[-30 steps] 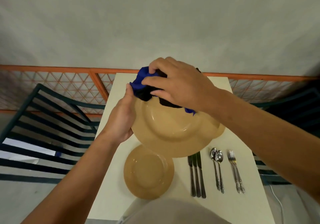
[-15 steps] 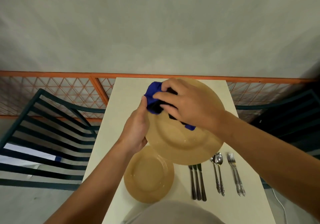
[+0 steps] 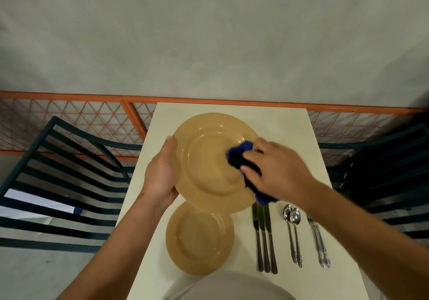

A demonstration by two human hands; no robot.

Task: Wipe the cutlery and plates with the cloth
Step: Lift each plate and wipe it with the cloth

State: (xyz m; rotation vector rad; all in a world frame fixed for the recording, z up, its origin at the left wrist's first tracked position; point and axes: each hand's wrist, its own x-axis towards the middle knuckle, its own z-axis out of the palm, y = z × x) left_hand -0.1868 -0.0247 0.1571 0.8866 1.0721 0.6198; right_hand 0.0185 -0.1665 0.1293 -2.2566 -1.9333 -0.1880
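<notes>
The large tan plate (image 3: 209, 160) is held above the cream bench (image 3: 290, 128), its face turned up toward the camera; the left hand (image 3: 160, 172) grips its left rim, thumb lying along the edge on top and the fingers hidden beneath; the right hand (image 3: 276, 167) is closed round a bunched blue cloth (image 3: 241, 158), fingers curled over it, and presses it onto the right side of the plate's well; part of the cloth hangs out below the wrist, over the plate's lower right rim, just above the knife tips; the two hands are well apart, one at each side of the plate; a smaller tan plate (image 3: 199, 237) lies flat on the bench just below the large one, whose lower rim overlaps its top edge in this view; to the right of the small plate lie three table knives (image 3: 264, 237) side by side, touching or nearly so, blades pointing away from the person; next to them lie two spoons (image 3: 293, 230), bowls up and close together; further right lie two forks (image 3: 319, 241), overlapping, their tines partly covered by the right forearm; dark green slatted chairs (image 3: 69, 172) stand on both sides of the bench; an orange lattice railing (image 3: 92, 116) runs behind it; no brand, label or writing can be read on the plates, cloth or cutlery
</notes>
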